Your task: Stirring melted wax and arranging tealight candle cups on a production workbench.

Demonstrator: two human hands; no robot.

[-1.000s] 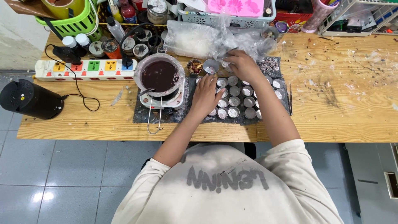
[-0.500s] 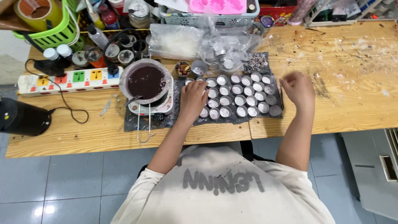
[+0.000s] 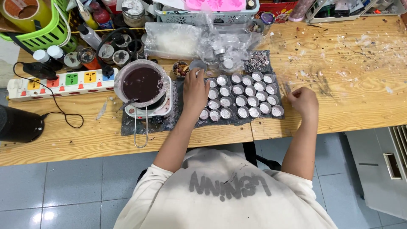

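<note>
Rows of small round metal cups (image 3: 241, 95) fill a dark mat (image 3: 224, 121) on the wooden table (image 3: 352, 80). I see my left hand (image 3: 195, 91) lying flat and open on the cups at the mat's left edge, gripping nothing. My right hand (image 3: 303, 101) rests on the table just right of the mat, curled into a loose fist; I cannot tell whether it holds anything. A pot of dark liquid (image 3: 142, 84) sits left of the cups.

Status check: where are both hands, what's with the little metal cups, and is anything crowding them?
Left hand flat on small metal cups, holding nothing. Right hand loosely closed on bare table, right of the cups. Pot of dark liquid close on the left.
</note>
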